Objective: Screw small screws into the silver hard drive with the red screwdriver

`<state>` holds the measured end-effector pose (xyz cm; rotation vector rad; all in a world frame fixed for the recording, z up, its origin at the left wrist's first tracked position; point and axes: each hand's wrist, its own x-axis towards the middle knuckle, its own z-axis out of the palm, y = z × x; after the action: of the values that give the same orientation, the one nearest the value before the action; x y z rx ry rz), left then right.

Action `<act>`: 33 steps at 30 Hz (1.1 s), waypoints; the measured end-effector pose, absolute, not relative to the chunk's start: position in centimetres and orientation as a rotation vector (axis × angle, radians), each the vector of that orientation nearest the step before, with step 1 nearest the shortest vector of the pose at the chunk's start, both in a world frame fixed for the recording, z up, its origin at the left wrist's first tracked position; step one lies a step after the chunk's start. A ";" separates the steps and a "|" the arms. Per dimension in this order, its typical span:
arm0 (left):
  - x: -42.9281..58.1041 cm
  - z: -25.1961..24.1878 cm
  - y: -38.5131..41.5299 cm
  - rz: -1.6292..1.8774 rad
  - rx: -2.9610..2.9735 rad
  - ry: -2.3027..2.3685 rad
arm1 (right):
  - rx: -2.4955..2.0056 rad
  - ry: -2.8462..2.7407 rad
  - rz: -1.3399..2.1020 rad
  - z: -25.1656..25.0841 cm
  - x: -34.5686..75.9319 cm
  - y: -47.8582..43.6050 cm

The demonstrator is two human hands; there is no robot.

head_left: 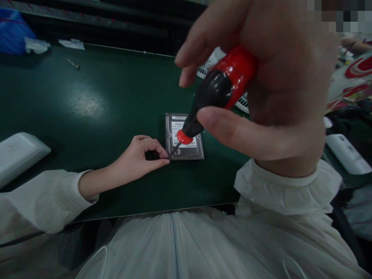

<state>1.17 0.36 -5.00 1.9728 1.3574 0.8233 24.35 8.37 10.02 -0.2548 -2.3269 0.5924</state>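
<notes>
On the green table, a flat hard drive sits under the screwdriver the right hand grips, left hand fingers nearly together by its tip, holding what I can't tell, maybe lining up a corner, so next needs steady turning.

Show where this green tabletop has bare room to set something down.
The widest bare patch of tabletop lies between the white case, the thin-tipped item and the hard disk drive. Another lies between the drive and the near edge. The left grip and screwdriver crowd the drive; the right grip hides much behind it.
</notes>
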 end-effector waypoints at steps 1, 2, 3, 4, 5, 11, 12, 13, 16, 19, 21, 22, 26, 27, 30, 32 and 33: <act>1.2 -5.0 0.4 0.824 1.978 1.357 | -0.215 -2.387 0.541 10.1 24.5 8.5; 1.2 -5.0 0.4 0.826 1.984 1.356 | -0.193 -2.414 0.500 10.2 24.5 8.6; 1.2 -5.0 0.4 0.831 1.988 1.356 | -0.188 -2.415 0.475 10.3 24.5 8.7; 1.2 -5.0 0.4 0.834 1.990 1.354 | -0.191 -2.406 0.462 10.4 24.5 8.7; 1.2 -5.0 0.4 0.838 1.990 1.352 | -0.197 -2.401 0.458 10.4 24.4 8.7; 1.2 -5.1 0.3 0.831 1.983 1.362 | -0.183 -2.362 0.573 10.8 23.8 8.3; 1.2 -5.1 0.3 0.827 1.980 1.366 | -0.188 -2.352 0.584 10.8 23.8 8.3; 1.2 -5.1 0.3 0.825 1.976 1.369 | -0.188 -2.344 0.590 10.8 23.8 8.3; 1.2 -4.9 0.3 0.813 1.965 1.372 | -0.120 -2.367 0.598 10.6 24.0 8.5; 1.2 -4.9 0.3 0.806 1.963 1.374 | -0.122 -2.425 0.509 10.6 24.4 8.8; 1.2 -4.9 0.3 0.809 1.970 1.375 | -0.198 -2.453 0.398 10.7 24.3 8.8; 1.2 -4.9 0.3 0.813 1.974 1.374 | -0.210 -2.437 0.366 10.8 24.1 8.8; 1.1 -5.0 0.3 0.811 1.970 1.371 | -0.255 -2.282 0.537 11.1 23.1 7.9; 1.1 -4.9 0.3 0.808 1.965 1.373 | -0.286 -2.261 0.584 11.2 22.8 7.6; 1.2 -4.8 0.3 0.801 1.960 1.385 | -0.317 -2.252 0.611 11.4 22.5 7.3; 1.3 -4.8 0.3 0.799 1.968 1.386 | -0.300 -2.277 0.566 11.4 22.8 7.6; 1.3 -4.7 0.4 0.797 1.972 1.384 | -0.292 -2.312 0.547 11.3 23.1 7.9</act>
<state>1.28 0.36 -4.74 1.9722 1.3835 0.7971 23.07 7.90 11.26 -0.2925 -2.3125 0.5466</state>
